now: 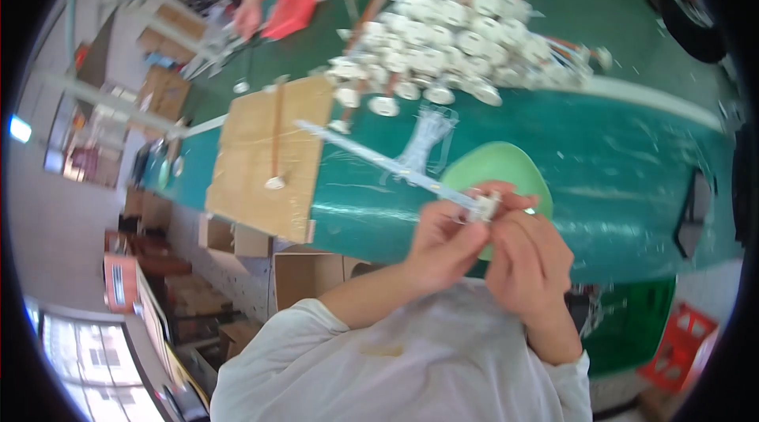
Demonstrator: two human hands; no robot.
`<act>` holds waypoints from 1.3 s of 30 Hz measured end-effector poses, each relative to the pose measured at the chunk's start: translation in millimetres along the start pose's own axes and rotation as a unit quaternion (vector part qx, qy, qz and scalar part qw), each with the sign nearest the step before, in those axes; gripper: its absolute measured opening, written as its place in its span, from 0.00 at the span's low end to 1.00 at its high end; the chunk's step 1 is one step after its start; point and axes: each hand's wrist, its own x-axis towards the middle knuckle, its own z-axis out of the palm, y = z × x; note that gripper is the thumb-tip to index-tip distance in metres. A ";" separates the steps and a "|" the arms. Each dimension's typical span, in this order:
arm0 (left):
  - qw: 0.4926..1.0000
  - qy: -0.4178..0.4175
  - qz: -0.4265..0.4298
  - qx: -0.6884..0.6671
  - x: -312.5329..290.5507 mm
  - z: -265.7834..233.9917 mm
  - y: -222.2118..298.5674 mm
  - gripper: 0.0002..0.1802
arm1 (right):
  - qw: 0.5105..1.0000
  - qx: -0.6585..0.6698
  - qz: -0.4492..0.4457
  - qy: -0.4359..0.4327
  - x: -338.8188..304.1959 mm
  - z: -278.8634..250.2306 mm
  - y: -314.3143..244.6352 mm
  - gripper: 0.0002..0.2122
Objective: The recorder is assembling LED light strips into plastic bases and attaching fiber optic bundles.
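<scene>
In front of my chest, my left hand (447, 240) is closed around the white end piece (484, 205) of a long pale strip with small yellowish spots, like an LED light strip (379, 161). The strip points up and to the left. My right hand (531, 256) is pinched at the same white end; what its fingertips hold is small and blurred. Beneath both hands lies a light green oval dish (506, 158), partly covered by them. Just beyond the strip rests a bundle of thin white wires or ties (429, 137).
A heap of white round-headed pieces (443, 34) with brown stems covers the far green table (632, 185). On the left, a cardboard sheet (245, 153) carries one such piece (275, 182). Another person's hand (249, 20) is near a red bag (292, 9). A dark object (696, 212) lies right.
</scene>
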 end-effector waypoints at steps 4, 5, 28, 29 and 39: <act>0.998 -0.034 -0.031 0.043 -3.7 -1.4 3.7 0.28 | 0.997 -0.050 0.028 -0.043 -0.1 -2.4 -11.4 0.06; 0.998 -0.023 -0.029 0.059 -6.0 0.6 5.3 0.29 | 0.998 -0.042 0.032 -0.036 0.8 -1.0 -14.0 0.06; 0.463 0.248 -0.203 0.827 -147.9 -267.9 252.5 0.18 | 0.952 -0.017 0.304 0.023 -36.9 -52.0 41.0 0.14; 0.468 0.247 -0.198 0.825 -140.9 -258.7 253.1 0.18 | 0.954 -0.038 0.297 0.009 -37.5 -56.6 44.2 0.14; 0.354 0.266 -0.195 0.875 -70.4 -222.5 273.3 0.20 | 0.968 -0.171 0.165 -0.080 28.9 -37.6 35.0 0.06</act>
